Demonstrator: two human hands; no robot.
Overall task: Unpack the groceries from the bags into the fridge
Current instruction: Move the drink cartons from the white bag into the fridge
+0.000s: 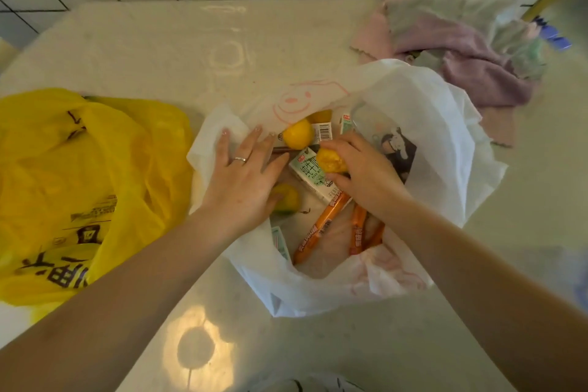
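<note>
Right hand (359, 165) round a yellow fruit (331, 161) – left hand (245, 175) flat on the white bag (445, 124).

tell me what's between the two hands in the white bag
In the head view, a milk carton lies between the left hand and the right hand.

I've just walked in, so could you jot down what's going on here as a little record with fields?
Surface: pale countertop
Open bag: white plastic bag, holding yellow fruits, milk cartons, orange sausage sticks
Right hand: grips a yellow fruit inside the bag
Left hand: fingers straight, resting on the bag's edge
Other bag: yellow plastic bag, at left
Behind: pink and green cloths
</note>
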